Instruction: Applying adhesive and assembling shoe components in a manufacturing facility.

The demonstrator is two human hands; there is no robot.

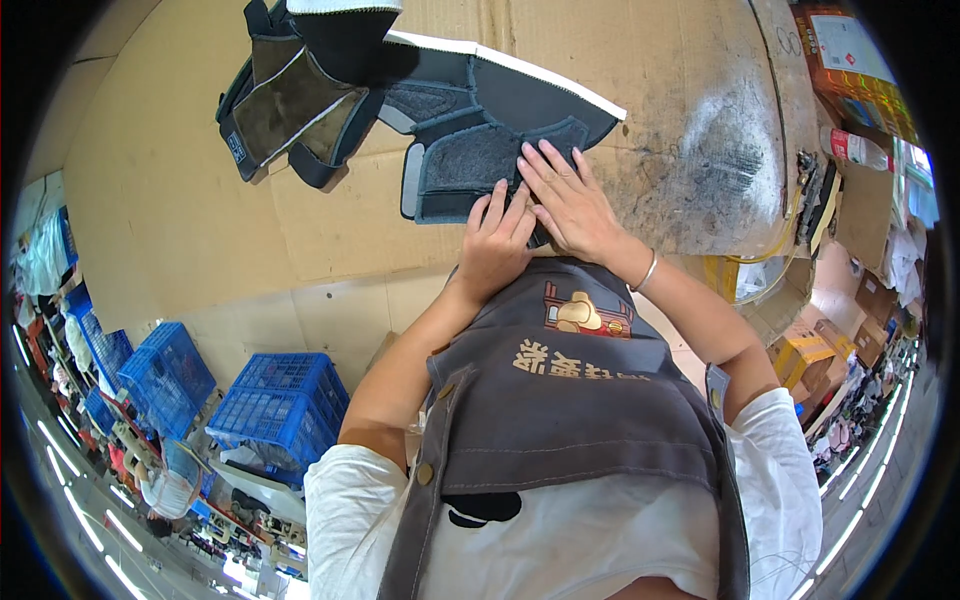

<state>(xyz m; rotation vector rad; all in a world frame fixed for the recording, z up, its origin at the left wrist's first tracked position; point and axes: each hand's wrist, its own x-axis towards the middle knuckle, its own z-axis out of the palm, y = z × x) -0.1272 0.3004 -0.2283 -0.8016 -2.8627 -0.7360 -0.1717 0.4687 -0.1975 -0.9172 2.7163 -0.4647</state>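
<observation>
Hands (535, 225) pressing dark fabric piece (480, 155).

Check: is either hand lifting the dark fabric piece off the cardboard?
No. Both the left hand and right hand press flat on the dark fabric piece, which lies on the cardboard.

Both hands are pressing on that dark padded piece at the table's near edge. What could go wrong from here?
1. The dark padded piece lies at the near edge of the cardboard-covered table; it might slide off toward the apron.
2. The left hand and right hand overlap, so fingers may get in each other's way.
3. A second padded piece lies touching or overlapping it and could be dragged along.
</observation>
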